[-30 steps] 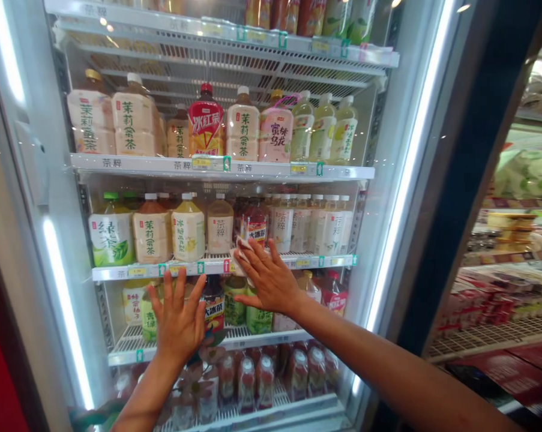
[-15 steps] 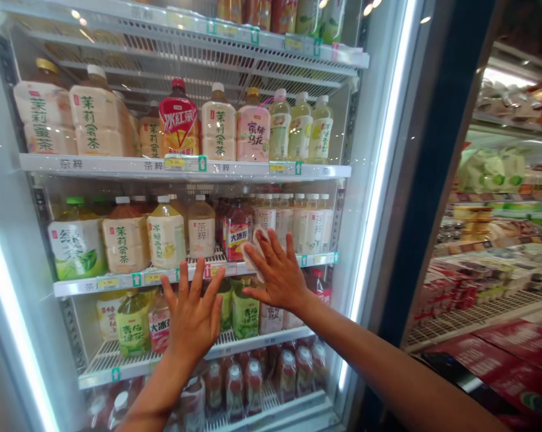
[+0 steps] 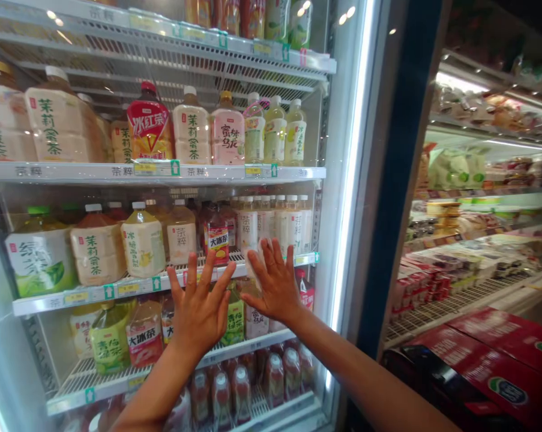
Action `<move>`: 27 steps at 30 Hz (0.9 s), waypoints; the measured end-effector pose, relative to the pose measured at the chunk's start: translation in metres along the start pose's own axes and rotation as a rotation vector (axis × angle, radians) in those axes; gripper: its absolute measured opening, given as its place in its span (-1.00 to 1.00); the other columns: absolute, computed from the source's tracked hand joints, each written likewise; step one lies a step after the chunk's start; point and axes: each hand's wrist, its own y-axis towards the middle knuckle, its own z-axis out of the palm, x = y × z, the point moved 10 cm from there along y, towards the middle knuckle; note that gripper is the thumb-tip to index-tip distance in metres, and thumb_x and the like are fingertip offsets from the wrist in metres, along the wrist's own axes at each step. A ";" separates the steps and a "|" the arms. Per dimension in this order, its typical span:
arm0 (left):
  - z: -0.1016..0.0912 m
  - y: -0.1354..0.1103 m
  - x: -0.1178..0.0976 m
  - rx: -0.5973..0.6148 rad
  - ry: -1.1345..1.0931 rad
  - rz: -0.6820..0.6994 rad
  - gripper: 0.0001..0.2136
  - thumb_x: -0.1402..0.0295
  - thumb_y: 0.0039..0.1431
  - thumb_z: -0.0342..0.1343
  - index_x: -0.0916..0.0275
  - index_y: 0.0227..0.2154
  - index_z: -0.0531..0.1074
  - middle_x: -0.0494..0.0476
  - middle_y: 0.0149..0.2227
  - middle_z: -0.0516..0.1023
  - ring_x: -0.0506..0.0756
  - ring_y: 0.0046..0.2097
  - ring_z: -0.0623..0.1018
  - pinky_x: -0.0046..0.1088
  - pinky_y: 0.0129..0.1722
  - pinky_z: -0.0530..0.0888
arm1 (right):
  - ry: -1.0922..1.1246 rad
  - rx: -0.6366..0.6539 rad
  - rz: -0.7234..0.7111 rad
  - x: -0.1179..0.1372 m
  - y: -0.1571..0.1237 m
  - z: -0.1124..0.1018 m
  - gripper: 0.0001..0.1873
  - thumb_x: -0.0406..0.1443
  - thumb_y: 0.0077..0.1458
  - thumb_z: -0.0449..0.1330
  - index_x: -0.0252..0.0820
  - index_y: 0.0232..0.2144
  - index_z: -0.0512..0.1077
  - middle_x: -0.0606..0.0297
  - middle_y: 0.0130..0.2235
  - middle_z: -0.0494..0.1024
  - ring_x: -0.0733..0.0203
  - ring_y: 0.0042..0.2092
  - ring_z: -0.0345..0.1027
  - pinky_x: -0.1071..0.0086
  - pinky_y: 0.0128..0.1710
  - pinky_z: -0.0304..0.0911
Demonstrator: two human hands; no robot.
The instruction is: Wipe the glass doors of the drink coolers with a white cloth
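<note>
The person's 2 hands are apart from each other, palms toward the clear glass cooler door [image 3: 156, 187]. The left hand [image 3: 203, 306] has its fingers spread; whether it touches the glass cannot be told. The right hand [image 3: 275, 288] lies flat, fingers extended, over a thin white wipe [image 3: 249, 272] between it and the glass. Mostly covered, the wipe hides its long axis; its visible edge runs roughly upright beside the fingers. Behind the glass, above the left hand, an upright dark-red plastic bottle [image 3: 217, 237] reads 大冰茶; farther up, a red-capped plastic bottle [image 3: 149, 126] reads 冰红茶. Left of the left hand, a green plastic bottle [image 3: 110, 342] reads 青梅绿茶.
</note>
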 end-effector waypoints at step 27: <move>0.014 0.017 -0.021 -0.015 0.003 0.054 -0.35 0.33 0.29 0.09 0.00 0.41 0.05 0.07 0.50 -0.17 0.29 0.51 -0.24 0.17 0.44 -0.36 | 0.042 -0.126 0.269 -0.078 -0.009 -0.025 -0.09 0.18 0.30 -0.10 0.00 0.48 -0.36 0.19 0.51 -0.48 -0.34 0.50 -0.56 -0.54 0.33 -0.47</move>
